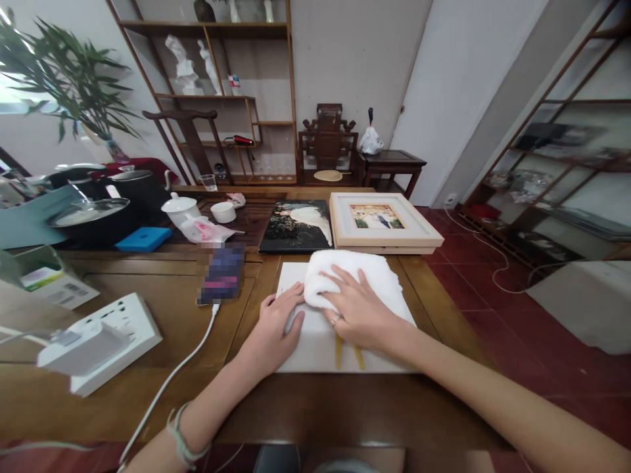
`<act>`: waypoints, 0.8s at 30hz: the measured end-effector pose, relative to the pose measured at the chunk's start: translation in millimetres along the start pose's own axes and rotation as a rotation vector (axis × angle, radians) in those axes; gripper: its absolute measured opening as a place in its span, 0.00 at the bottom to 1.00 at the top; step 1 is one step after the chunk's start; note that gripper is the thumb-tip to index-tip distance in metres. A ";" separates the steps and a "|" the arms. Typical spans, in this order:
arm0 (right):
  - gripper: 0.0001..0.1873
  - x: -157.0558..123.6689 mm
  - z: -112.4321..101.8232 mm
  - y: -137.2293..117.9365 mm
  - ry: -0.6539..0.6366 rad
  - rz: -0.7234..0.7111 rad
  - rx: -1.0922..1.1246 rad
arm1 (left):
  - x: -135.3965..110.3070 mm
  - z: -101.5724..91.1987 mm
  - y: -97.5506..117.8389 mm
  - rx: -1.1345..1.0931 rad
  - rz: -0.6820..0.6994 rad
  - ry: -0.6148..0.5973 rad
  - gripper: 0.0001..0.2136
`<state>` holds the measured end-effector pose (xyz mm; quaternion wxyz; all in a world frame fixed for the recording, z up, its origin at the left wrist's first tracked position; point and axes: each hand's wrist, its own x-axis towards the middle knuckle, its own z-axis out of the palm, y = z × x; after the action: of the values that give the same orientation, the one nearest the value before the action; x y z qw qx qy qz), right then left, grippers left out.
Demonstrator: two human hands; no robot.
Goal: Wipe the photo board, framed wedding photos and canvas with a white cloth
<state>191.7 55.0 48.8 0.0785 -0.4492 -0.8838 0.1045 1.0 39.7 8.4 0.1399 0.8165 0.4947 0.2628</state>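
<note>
A white flat panel [309, 348] lies on the wooden table in front of me, with two yellowish strips [338, 353] on its near part. My right hand [355, 303] presses a folded white towel [382, 272] onto the panel. Its fingers are spread over the towel, and part of the hand lies along the towel's near edge. On the panel's left side rests my left hand [282, 322], fingers stretched out and thumb apart, with the fingertips close to the towel. Most of the panel's far part is hidden under the towel.
Behind the panel lie a dark picture panel [280, 230] and a pale framed photo [419, 231]. At left are a phone [221, 274] on a white cable [190, 355], a power strip [140, 328], a blue box [144, 238], a white lidded pot [180, 209] and a dark pan [93, 226].
</note>
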 end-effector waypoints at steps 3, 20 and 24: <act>0.23 17.1 2.8 2.7 0.015 0.000 -0.081 | 0.8 -1.3 1.4 0.011 0.008 -0.003 0.16; 0.14 -79.9 7.8 -31.3 -0.122 -0.206 0.018 | -0.6 3.1 -4.0 -0.006 0.018 0.014 0.14; 0.19 -51.9 1.3 -14.2 -0.017 -0.072 0.038 | -2.9 0.1 -1.8 -0.056 0.017 0.060 0.17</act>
<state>210.6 4.6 48.9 0.0833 -0.4148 -0.8978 0.1223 -1.4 38.0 6.5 0.1457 0.8083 0.4840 0.3020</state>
